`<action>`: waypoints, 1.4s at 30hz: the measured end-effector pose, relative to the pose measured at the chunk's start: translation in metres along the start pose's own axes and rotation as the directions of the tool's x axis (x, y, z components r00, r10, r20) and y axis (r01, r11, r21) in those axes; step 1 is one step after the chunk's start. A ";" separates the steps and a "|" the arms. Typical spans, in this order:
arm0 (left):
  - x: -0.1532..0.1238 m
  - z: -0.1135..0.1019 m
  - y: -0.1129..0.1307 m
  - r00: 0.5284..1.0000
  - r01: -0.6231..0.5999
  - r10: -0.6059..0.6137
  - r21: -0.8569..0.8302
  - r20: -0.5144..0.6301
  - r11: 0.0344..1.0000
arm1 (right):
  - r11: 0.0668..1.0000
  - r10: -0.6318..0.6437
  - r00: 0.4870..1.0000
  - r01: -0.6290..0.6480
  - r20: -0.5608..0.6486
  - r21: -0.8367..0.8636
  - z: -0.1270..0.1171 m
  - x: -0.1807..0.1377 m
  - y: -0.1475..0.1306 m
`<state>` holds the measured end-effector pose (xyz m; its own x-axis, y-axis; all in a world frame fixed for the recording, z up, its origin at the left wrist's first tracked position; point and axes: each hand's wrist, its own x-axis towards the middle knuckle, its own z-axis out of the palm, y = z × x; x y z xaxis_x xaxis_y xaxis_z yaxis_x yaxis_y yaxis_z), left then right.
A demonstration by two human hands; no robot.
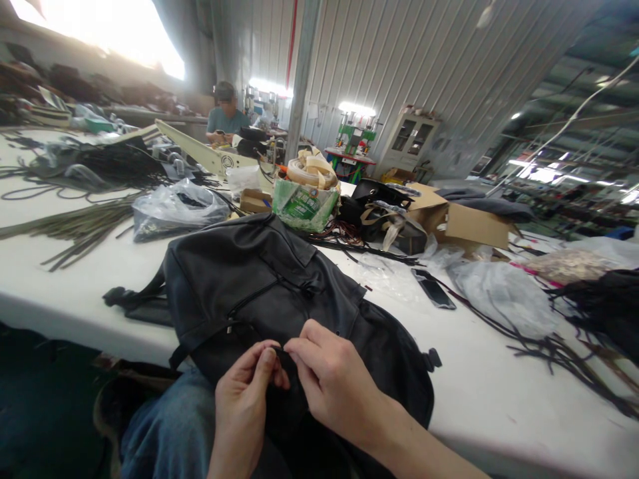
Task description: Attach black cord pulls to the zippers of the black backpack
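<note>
Left hand [245, 399] and right hand [327, 382] pinch black backpack [259, 279] strap — backpack directly beneath.

fingers of both hands [299, 392] hide the pinched black strap [285, 362].

Matt black leather backpack [259, 279]; smooth white table [479, 392]; crinkled clear plastic bag [177, 207]

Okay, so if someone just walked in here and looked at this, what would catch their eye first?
Probably the black backpack lying over the near edge of the white table, with the left hand and right hand pinching a small dark part of it at the bottom middle. Behind it, a green bag of tan strapping stands at the table's middle. At the far left another person sits under bright windows.
</note>
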<state>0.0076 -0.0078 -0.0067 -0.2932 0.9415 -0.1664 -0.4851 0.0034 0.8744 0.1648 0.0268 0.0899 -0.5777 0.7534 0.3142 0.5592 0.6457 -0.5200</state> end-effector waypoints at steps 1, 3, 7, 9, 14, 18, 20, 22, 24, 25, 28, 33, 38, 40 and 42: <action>0.000 0.000 0.000 1.000 -0.001 0.001 0.000 -0.005 1.000 | 1.000 -0.002 1.000 0.002 -0.002 -0.015 0.002 0.000 -0.001; -0.001 0.001 0.001 1.000 -0.001 0.001 -0.004 -0.019 1.000 | 1.000 -0.006 1.000 0.006 -0.012 -0.024 0.005 0.000 -0.003; -0.001 0.003 0.003 0.999 0.009 -0.010 -0.021 -0.052 1.000 | 1.000 -0.006 0.998 0.006 -0.064 0.007 0.016 -0.004 -0.001; -0.001 0.004 0.003 0.998 0.015 -0.017 -0.032 -0.068 0.999 | 1.000 -0.008 0.995 0.010 -0.101 0.020 0.022 -0.006 0.001; -0.002 0.004 0.002 0.992 0.035 -0.045 -0.086 -0.116 0.996 | 0.997 0.007 0.981 0.009 -0.196 0.082 0.037 -0.011 0.005; -0.003 0.005 0.005 0.986 0.053 -0.069 -0.109 -0.152 0.993 | 0.988 0.044 0.960 -0.001 -0.278 0.152 0.045 -0.012 0.004; -0.003 0.005 0.005 0.985 0.052 -0.070 -0.112 -0.160 0.992 | 0.984 0.059 0.952 -0.005 -0.299 0.177 0.047 -0.011 0.004; -0.003 0.003 0.003 0.986 0.046 -0.060 -0.093 -0.158 0.995 | 0.980 0.072 0.949 -0.010 -0.306 0.198 0.048 -0.011 0.003; -0.004 0.000 -0.001 0.988 0.028 -0.036 -0.060 -0.149 0.998 | 0.974 0.091 0.951 -0.022 -0.296 0.228 0.047 -0.010 0.002; -0.004 -0.002 -0.002 0.990 0.011 -0.017 -0.042 -0.142 0.999 | 0.969 0.102 0.953 -0.030 -0.286 0.244 0.045 -0.009 0.001; -0.003 -0.006 -0.007 0.993 -0.080 0.084 0.043 -0.082 0.996 | 0.955 0.139 0.957 -0.062 -0.254 0.290 0.040 -0.008 -0.001; 0.000 -0.008 -0.007 0.988 -0.151 0.148 0.113 0.038 0.982 | 0.938 0.170 0.960 -0.087 -0.224 0.336 0.032 -0.005 -0.005; -0.005 -0.006 0.005 1.000 0.001 -0.001 -0.092 -0.004 0.996 | 0.870 0.206 0.946 -0.059 -0.251 0.489 0.036 -0.002 -0.009; -0.010 -0.005 0.010 1.000 0.004 -0.007 -0.117 -0.021 0.993 | 0.845 0.221 0.939 -0.049 -0.264 0.533 0.038 -0.003 -0.012; -0.014 -0.004 0.014 0.999 -0.018 0.015 -0.103 -0.035 0.995 | 0.824 0.257 0.926 -0.060 -0.277 0.564 0.037 -0.004 -0.015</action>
<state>0.0015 -0.0222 0.0054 -0.3289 0.9290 -0.1695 -0.5621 -0.0484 0.8256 0.1369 0.0094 0.0671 -0.2259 0.8981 0.3773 0.1600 0.4163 -0.8951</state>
